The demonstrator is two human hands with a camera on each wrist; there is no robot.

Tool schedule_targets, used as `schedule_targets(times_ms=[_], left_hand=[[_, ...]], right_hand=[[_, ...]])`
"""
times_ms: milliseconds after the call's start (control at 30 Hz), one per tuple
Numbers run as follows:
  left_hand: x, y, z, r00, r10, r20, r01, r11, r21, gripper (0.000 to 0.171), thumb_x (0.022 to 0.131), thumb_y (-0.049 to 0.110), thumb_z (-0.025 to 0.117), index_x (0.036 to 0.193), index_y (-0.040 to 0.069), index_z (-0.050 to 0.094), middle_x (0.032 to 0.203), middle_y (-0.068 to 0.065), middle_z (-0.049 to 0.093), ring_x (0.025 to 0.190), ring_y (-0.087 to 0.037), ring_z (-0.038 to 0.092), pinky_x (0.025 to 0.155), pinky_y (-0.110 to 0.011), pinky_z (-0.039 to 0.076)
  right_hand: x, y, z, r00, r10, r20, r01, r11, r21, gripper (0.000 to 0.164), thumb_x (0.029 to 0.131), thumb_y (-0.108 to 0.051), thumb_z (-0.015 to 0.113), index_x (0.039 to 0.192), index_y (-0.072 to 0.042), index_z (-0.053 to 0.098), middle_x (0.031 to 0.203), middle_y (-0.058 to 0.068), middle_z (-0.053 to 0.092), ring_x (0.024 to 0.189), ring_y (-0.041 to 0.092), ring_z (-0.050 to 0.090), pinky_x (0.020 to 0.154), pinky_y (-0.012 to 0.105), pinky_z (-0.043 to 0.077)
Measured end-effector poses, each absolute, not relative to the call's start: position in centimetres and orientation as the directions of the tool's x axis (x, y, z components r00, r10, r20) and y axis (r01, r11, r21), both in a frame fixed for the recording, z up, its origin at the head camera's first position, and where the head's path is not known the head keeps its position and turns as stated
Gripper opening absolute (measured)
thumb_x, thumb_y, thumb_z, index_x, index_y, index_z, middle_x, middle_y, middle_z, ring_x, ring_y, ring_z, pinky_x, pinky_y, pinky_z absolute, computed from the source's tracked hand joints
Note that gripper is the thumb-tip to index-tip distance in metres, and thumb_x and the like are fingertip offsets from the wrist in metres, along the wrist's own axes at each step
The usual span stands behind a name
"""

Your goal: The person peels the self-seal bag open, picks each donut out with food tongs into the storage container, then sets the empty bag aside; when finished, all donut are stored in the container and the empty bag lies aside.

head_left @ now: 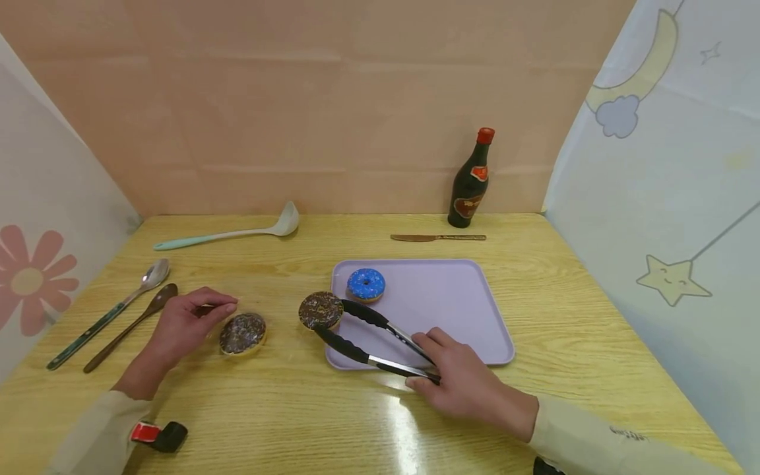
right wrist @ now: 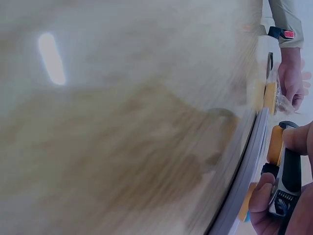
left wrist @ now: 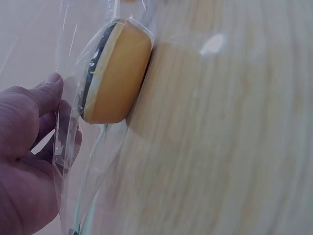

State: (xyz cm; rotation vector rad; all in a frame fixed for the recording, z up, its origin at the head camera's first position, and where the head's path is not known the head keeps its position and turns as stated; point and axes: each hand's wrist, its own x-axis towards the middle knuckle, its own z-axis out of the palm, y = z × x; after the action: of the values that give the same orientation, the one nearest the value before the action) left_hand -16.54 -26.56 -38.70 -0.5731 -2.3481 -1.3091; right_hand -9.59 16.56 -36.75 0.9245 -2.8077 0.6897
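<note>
My right hand (head_left: 460,376) grips black-and-silver tongs (head_left: 386,363). Between the tong tips is a chocolate doughnut (head_left: 320,310) with light sprinkles, overlapping the left rim of the lilac tray (head_left: 439,310) in the head view. A blue-iced doughnut (head_left: 366,284) lies in the tray's upper left. My left hand (head_left: 184,323) pinches a clear plastic bag (left wrist: 68,147), thumb and fingertips together on its edge. Inside that bag is another chocolate doughnut (head_left: 242,334), its yellow side (left wrist: 122,73) facing the left wrist camera.
Left of my left hand lie a wooden spoon (head_left: 133,326) and a green-handled metal spoon (head_left: 109,316). A ladle (head_left: 237,233) rests near the back edge. Behind the tray are a knife (head_left: 438,237) and a dark bottle (head_left: 469,185) with a red cap.
</note>
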Motion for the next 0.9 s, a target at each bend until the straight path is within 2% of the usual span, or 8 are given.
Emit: schedule_targets(times_ms=[267, 600, 900], left_hand=[[-16.7, -27.0, -39.1, -0.853, 0.154, 0.498, 0.506, 0.476, 0.719, 0.012, 0.082, -0.013, 0.066, 0.09, -0.006, 0.071, 0.083, -0.006, 0.066, 0.073, -0.007, 0.059, 0.063, -0.015, 0.046], [-16.6, -27.2, -39.2, -0.854, 0.154, 0.497, 0.5, 0.505, 0.703, 0.007, 0.084, -0.004, 0.069, 0.09, -0.003, 0.073, 0.082, -0.002, 0.066, 0.07, -0.006, 0.058, 0.062, -0.014, 0.046], [-16.5, -27.1, -39.1, -0.873, 0.144, 0.465, 0.469, 0.507, 0.723, 0.008, 0.084, -0.006, 0.068, 0.09, -0.004, 0.072, 0.085, 0.003, 0.067, 0.074, -0.005, 0.06, 0.062, -0.015, 0.047]], right_hand=[[-8.2, 19.3, -36.8, -0.794, -0.493, 0.356, -0.604, 0.705, -0.372, 0.048, 0.078, -0.024, 0.076, 0.118, -0.005, 0.059, 0.097, -0.004, 0.052, 0.072, 0.006, 0.048, 0.062, 0.022, 0.042], [-7.4, 22.8, -36.4, -0.826, -0.417, 0.379, -0.551, 0.738, -0.389, 0.047, 0.078, -0.02, 0.078, 0.117, -0.001, 0.059, 0.096, -0.004, 0.051, 0.059, -0.003, 0.037, 0.053, 0.019, 0.037], [-8.3, 24.8, -36.7, -0.869, -0.338, 0.361, -0.455, 0.833, -0.315, 0.053, 0.077, -0.023, 0.079, 0.117, 0.005, 0.059, 0.097, 0.002, 0.053, 0.07, 0.011, 0.046, 0.06, 0.029, 0.041]])
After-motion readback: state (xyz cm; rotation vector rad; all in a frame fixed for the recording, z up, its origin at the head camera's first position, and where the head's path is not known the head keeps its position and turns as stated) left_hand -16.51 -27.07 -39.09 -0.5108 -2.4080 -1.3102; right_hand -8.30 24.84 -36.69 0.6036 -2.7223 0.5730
